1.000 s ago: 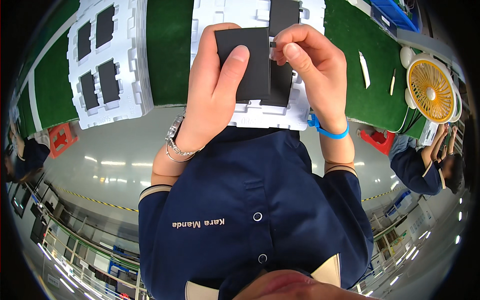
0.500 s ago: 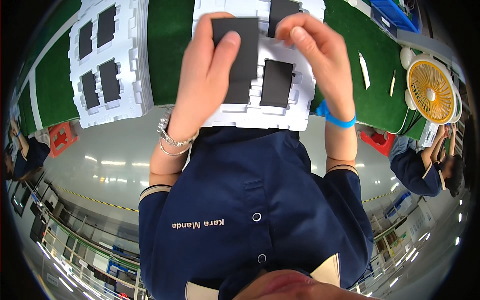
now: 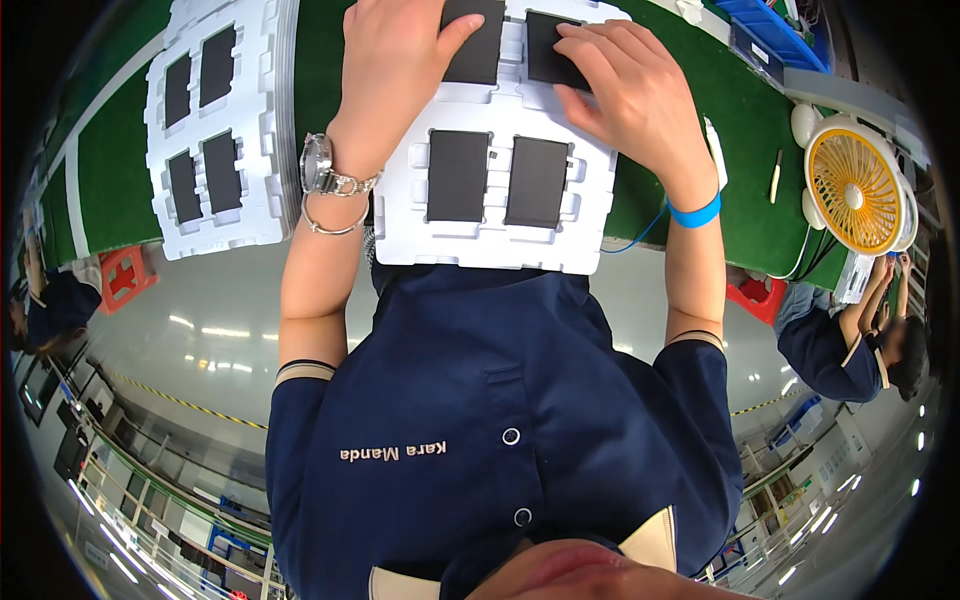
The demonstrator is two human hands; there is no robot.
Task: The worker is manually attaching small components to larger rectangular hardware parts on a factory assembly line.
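Note:
In front of me lies a white moulded tray (image 3: 400, 235) with flat black rectangular panels in its pockets. Two of them, the near left panel (image 3: 457, 178) and the near right panel (image 3: 537, 183), are in plain view. My left hand (image 3: 395, 65) is at the far left panel (image 3: 478, 48), thumb lying on its face; its other fingers are partly hidden and cut off by the picture's top. Bent fingers of my right hand (image 3: 640, 95) rest on the far right panel (image 3: 548, 48), the thumb apart from them near the tray. Nothing is lifted in that hand.
A stack of white trays (image 3: 270, 215) holding black panels stands to the left on the green work surface (image 3: 110, 170). At right lie a white-handled tool (image 3: 715, 150), a thin pen-like tool (image 3: 776, 176) and a yellow-and-white fan (image 3: 853, 195). A blue cord (image 3: 640, 240) runs from my right wristband.
The black panel held up in my left hand has gone down to the tray's far left. My right hand has come down onto the far right panel. The tray has shifted slightly left and nearer.

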